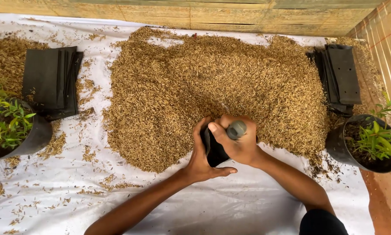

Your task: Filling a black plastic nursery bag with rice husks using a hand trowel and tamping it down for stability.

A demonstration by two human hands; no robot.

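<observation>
The right hand (239, 146) is closed in a tight grip around a short, smooth grey cylindrical handle (236, 129), whose rounded end pokes out above the thumb; what the handle belongs to is hidden by the fist. The left hand (202, 152) curls its fingers around the rim of a small, soft black plastic grow bag (213, 150), holding it open at the near edge of the heap, with the right hand directly over the bag's mouth. Just beyond spreads a broad, loose heap of dry golden-brown husks (213, 87), coarse and flaky, lying on a wrinkled white sheet (230, 204) with stray flakes scattered over it. Far left lies a flat stack of folded black plastic bags (49, 80), and a similar stack (341, 76) sits far right. Near each stack stands a round black bag of dark soil with slender green seedlings, one at the left (12, 128), one at the right (371, 143). A pale slatted wooden wall (230, 15) runs behind
</observation>
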